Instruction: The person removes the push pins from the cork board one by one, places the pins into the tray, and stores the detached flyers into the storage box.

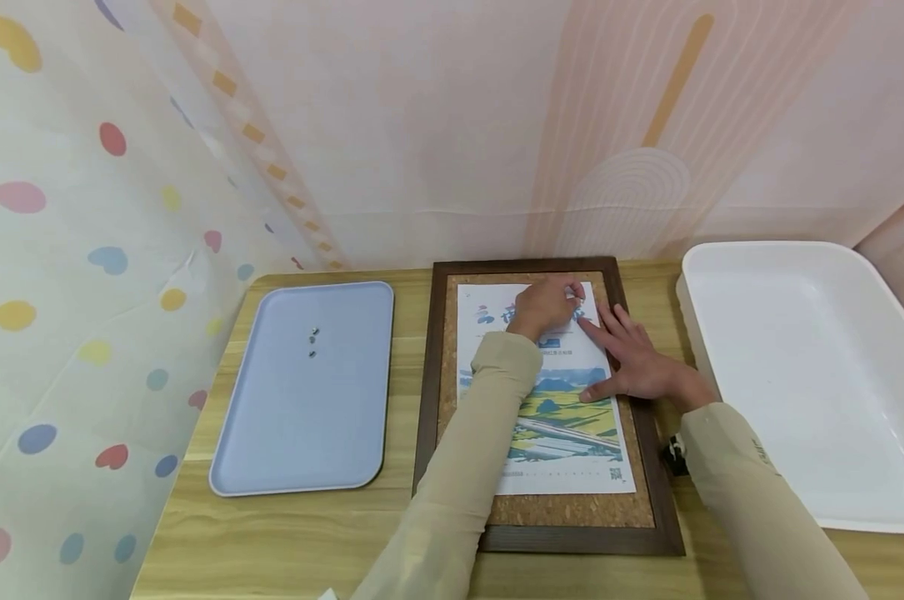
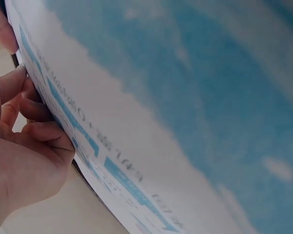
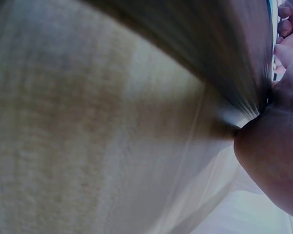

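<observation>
A printed poster (image 1: 571,479) with a landscape picture lies on a cork board (image 1: 541,510) in a dark wooden frame (image 1: 582,540). At the poster's upper right corner, my left hand (image 1: 547,305) has its thumb and forefinger pinched together on a small thumbtack, mostly hidden by the fingertips. The left wrist view shows this hand (image 2: 31,141) with its other fingers curled against the paper. My right hand (image 1: 639,354) spreads over the poster's right edge and the frame, fingers extended. Its wrist side (image 3: 273,146) shows beside the frame in the right wrist view.
On the left, a pale blue tray (image 1: 309,433) bears 3 small metal tacks (image 1: 312,340). A deep white tub (image 1: 819,392) stands right of the board. Behind the wooden table (image 1: 272,542) hangs a patterned cloth (image 1: 437,133), and another with coloured dots covers the left side.
</observation>
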`<state>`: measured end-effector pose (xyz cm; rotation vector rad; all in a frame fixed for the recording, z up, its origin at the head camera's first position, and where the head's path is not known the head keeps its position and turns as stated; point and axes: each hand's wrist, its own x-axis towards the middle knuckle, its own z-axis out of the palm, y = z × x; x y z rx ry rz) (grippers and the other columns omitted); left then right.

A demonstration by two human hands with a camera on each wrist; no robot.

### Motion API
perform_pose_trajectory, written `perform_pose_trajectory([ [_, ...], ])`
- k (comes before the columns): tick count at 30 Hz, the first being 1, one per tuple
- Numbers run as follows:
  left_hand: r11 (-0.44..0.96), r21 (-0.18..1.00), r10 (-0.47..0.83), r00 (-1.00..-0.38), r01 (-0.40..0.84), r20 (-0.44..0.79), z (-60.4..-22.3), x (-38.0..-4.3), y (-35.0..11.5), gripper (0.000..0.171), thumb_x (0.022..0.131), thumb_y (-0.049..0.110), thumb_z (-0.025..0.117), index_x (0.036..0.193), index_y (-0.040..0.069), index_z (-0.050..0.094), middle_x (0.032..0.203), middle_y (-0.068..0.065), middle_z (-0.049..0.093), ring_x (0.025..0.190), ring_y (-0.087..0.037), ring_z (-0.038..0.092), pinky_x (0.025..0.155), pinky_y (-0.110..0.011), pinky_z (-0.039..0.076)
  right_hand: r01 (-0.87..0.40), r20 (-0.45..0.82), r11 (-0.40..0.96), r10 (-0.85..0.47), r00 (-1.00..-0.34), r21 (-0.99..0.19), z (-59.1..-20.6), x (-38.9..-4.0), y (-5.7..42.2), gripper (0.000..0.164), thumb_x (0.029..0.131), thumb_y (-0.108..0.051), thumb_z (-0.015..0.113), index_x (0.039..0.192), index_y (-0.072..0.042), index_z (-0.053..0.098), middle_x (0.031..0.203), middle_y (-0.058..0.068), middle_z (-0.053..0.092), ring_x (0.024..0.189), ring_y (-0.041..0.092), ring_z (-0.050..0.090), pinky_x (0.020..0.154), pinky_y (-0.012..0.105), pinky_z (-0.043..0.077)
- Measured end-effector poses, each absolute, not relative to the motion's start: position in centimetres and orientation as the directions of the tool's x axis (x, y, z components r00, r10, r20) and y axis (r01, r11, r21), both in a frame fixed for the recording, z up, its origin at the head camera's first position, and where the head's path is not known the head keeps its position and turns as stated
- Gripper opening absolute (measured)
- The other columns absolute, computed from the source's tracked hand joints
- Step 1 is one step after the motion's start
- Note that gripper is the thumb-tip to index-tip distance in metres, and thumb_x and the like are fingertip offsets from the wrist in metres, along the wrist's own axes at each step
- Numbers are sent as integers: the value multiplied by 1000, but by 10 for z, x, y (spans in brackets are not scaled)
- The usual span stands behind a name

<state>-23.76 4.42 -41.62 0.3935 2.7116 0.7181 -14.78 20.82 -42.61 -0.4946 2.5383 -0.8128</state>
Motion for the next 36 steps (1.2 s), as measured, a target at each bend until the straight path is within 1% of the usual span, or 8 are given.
perform_pose_trajectory([
  [7, 843, 503, 336, -916, 189, -220, -417, -238, 45, 10, 101, 25, 57, 103, 26, 66, 110, 6, 66, 95, -15, 58, 86, -35, 46, -201, -287, 767, -451, -845, -610, -426, -148, 207, 117, 74, -51, 82, 160, -12, 12, 164, 17, -15, 148, 39, -23, 112, 67, -11],
  [21, 844, 505, 328, -918, 180, -222, -418, -238, 44, 10, 101, 23, 56, 103, 26, 66, 109, 6, 65, 95, -15, 57, 86, -35, 45, -203, -287, 763, -456, -843, -614, -427, -149, 206, 118, 74, -51, 82, 159, -11, 12, 164, 17, -16, 147, 39, -24, 112, 67, -11],
  [36, 840, 513, 334, -914, 178, -230, -419, -239, 47, 10, 101, 24, 56, 103, 26, 66, 113, 6, 64, 99, -15, 56, 90, -37, 44, -206, -286, 770, -451, -845, -604, -429, -151, 209, 117, 74, -51, 82, 160, -11, 12, 164, 19, -15, 147, 40, -23, 111, 68, -10],
])
